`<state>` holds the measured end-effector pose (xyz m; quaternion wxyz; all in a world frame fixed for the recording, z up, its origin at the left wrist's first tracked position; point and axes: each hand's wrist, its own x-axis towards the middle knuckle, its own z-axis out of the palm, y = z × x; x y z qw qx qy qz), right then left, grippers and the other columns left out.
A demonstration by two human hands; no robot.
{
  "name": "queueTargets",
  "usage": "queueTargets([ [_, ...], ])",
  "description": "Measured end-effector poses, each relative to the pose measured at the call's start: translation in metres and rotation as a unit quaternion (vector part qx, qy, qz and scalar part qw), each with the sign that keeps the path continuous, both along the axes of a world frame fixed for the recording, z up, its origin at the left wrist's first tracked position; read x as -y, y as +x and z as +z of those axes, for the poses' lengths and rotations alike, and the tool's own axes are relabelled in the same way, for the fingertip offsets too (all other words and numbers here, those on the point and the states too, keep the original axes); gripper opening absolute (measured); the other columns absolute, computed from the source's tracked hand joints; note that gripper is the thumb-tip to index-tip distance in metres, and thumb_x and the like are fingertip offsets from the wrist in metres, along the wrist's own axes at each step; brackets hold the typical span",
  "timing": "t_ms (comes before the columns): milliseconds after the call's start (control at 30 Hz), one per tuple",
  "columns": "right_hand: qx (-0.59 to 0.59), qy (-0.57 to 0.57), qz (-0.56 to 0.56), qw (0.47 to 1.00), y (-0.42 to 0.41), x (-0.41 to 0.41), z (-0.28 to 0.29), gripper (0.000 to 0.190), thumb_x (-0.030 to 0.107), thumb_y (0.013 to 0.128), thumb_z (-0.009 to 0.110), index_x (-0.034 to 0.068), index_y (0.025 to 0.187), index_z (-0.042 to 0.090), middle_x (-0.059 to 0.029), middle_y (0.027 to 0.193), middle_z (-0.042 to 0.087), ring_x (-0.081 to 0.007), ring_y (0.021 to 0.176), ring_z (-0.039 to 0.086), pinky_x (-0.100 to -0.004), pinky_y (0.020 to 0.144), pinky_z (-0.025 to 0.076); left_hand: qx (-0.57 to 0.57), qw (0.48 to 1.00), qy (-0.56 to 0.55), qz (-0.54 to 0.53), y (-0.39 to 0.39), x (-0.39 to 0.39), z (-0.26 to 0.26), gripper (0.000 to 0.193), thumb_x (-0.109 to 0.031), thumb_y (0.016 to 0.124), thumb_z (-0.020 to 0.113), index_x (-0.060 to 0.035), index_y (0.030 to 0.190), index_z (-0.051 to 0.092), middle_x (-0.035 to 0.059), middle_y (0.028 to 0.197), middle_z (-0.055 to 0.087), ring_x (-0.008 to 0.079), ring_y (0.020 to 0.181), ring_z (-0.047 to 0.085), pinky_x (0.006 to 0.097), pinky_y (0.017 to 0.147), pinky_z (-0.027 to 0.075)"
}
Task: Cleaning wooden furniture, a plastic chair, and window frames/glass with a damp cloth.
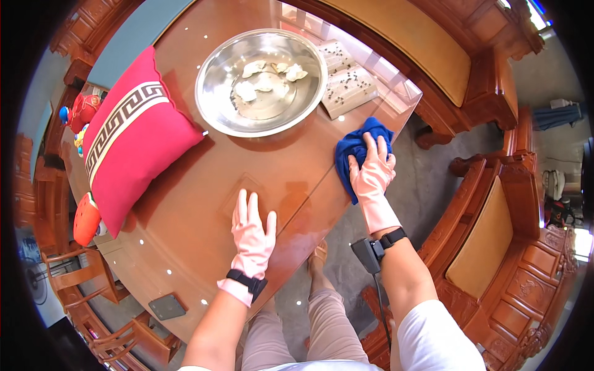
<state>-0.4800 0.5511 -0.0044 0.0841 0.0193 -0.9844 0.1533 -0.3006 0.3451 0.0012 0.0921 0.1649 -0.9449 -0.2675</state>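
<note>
My right hand (373,174), in a pink rubber glove, presses a crumpled blue cloth (345,155) onto the table near its right edge. Its fingers are spread over the fabric. My left hand (253,227) wears a matching glove and holds nothing, fingers apart, over the glossy brown tabletop (209,204); whether it touches the surface I cannot tell. Beyond both hands stands a large stainless steel basin (264,125) with several crumpled white wads (246,91) inside. Beside it, on the right, lie glue-trap sheets (350,88) dotted with small dark insects.
A pink cushion (134,153) with a patterned band leans at the left, near red plush toys (87,219). A dark smartphone (167,307) lies at the near left edge. Carved wooden seats with tan cushions (482,241) flank the table on the right; wooden chairs (83,278) stand lower left.
</note>
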Motion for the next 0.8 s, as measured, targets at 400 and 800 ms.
queueTargets([
  [400, -0.133, -0.226, -0.021, 0.965, -0.060, -0.040, -0.050, 0.089, 0.010, 0.080, 0.079, -0.006, 0.149, 0.026, -0.0246, 0.143, 0.039, -0.0368, 0.133, 0.041, -0.0463, 0.113, 0.032, 0.102, 0.983, -0.149, 0.024, -0.044, -0.023, -0.020, 0.065, -0.027, 0.089, 0.062, 0.0051, 0.141, 0.039, 0.0264, 0.148, 0.037, 0.0442, 0.138, 0.032, 0.0564, 0.114, 0.023],
  [800, -0.024, -0.283, -0.135, 0.949, -0.033, -0.048, -0.086, 0.088, 0.024, 0.082, 0.078, -0.008, 0.147, 0.028, -0.0290, 0.142, 0.041, -0.0410, 0.133, 0.040, -0.0478, 0.115, 0.029, 0.146, 0.978, -0.147, 0.025, -0.043, -0.018, -0.018, 0.068, -0.029, 0.086, 0.062, 0.0059, 0.140, 0.038, 0.0281, 0.147, 0.036, 0.0456, 0.137, 0.031, 0.0571, 0.114, 0.021],
])
